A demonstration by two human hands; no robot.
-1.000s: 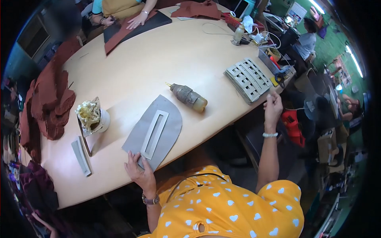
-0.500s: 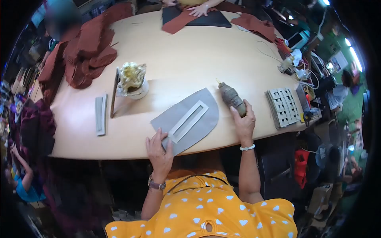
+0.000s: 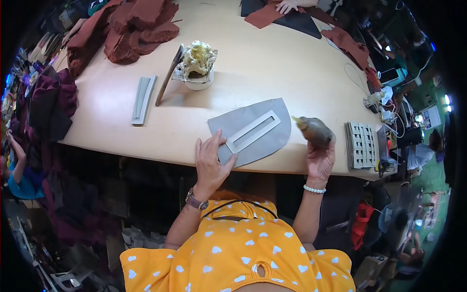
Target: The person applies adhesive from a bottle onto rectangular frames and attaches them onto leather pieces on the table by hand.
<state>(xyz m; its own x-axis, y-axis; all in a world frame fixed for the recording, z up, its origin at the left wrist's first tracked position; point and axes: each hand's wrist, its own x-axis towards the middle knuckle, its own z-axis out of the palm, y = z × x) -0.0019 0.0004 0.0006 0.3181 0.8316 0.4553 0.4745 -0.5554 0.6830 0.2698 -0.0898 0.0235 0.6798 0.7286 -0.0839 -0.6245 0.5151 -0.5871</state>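
Observation:
A flat grey fabric panel (image 3: 262,146) with one rounded end lies near the table's front edge. On top of it sits a pale, narrow rectangular frame (image 3: 253,131) with a long slot. My left hand (image 3: 212,158) rests at the panel's lower left corner, fingers and thumb spread beside the frame's near end. Gripped in my right hand (image 3: 321,161) is a brown squeeze bottle (image 3: 316,132) with a yellowish nozzle, tilted and raised just right of the panel. The bottle's lower part is partly hidden by my fingers.
A white tub (image 3: 198,80) topped with a crusted yellowish mass stands behind, a dark stick (image 3: 169,75) beside it. Grey strips (image 3: 144,100) lie left; stacked slotted pieces (image 3: 362,146) lie right. Reddish-brown fabric (image 3: 141,29) is piled far left. Across the table, another person's hand (image 3: 288,6) touches cloth.
My right hand has lifted the bottle and turned it so its nozzle points left toward the panel. My left hand stays at the panel's corner. The camera view has shifted.

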